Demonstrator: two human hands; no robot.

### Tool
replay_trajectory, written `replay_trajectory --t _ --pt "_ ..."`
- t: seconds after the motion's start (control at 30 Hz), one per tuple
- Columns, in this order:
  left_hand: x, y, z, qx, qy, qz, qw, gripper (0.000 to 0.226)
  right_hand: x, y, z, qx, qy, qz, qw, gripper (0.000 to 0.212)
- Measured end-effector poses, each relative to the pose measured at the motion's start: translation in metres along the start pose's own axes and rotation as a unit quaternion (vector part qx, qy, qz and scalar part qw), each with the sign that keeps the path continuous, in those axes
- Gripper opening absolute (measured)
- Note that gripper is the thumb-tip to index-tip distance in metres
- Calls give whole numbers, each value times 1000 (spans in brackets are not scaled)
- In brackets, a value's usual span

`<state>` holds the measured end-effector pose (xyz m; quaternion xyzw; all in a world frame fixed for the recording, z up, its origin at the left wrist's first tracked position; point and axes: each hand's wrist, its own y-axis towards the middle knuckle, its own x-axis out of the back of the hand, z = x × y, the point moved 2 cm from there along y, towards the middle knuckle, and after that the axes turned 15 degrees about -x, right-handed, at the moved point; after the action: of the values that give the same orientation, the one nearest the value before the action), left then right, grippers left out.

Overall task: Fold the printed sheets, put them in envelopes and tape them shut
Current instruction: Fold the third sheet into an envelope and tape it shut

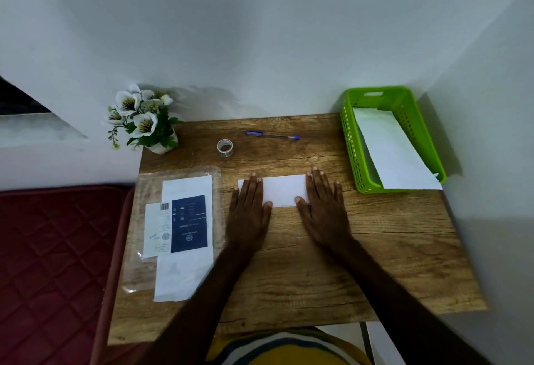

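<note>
Nearest the camera, both forearms reach forward over the wooden counter [375,249] to a folded white sheet [284,190] lying in the middle of it. The sheet is a narrow strip whose long axis runs left to right across the person's front.

The left hand [248,208] lies flat on the sheet's left end. The right hand [323,205] lies flat on its right end. Each grip is spread, fingers extended and pressed down, pinching nothing. The bare middle of the strip shows between the two thumbs.

The sheet sits under the fingertips and just ahead of the palms, so either hand is equally near. This looks like a crease being flattened, with the envelope step not yet begun.

The next move turns on what lies to the left. A clear plastic pack of white envelopes [185,237] rests at the counter's left side, just beside the left hand, its long axis running away from the person. The tape roll [225,147] stands farther back, near a blue pen [273,135]. A green basket [349,145] at the far right holds white paper [396,151].
</note>
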<state>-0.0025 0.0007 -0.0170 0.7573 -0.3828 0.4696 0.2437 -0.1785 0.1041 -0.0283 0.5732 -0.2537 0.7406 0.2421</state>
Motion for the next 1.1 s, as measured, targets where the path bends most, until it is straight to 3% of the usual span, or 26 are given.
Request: replay_trajectory --t 0.1,0.2,0.37,0.47,0.57,0.77,1.1 --pt "18 0 11 5 -83 -28 996 60 8 -13 9 13 54 -36 998 62" --pt "42 -14 38 -9 -47 -61 997 56 16 -35 33 102 89 -62 989 48" --pt "78 -53 108 3 47 -104 993 54 -2 -97 89 335 79 37 938 50" --pt "92 -77 149 -8 132 -76 988 55 -16 -117 115 395 85 112 908 58" --pt "98 -98 175 -4 171 -63 983 56 -27 -127 131 445 73 124 884 53" --pt "96 -115 189 32 166 -70 983 56 -41 -141 147 416 100 54 902 24" --pt "97 -111 180 19 152 -97 983 55 -26 -165 159 413 195 -15 890 22"
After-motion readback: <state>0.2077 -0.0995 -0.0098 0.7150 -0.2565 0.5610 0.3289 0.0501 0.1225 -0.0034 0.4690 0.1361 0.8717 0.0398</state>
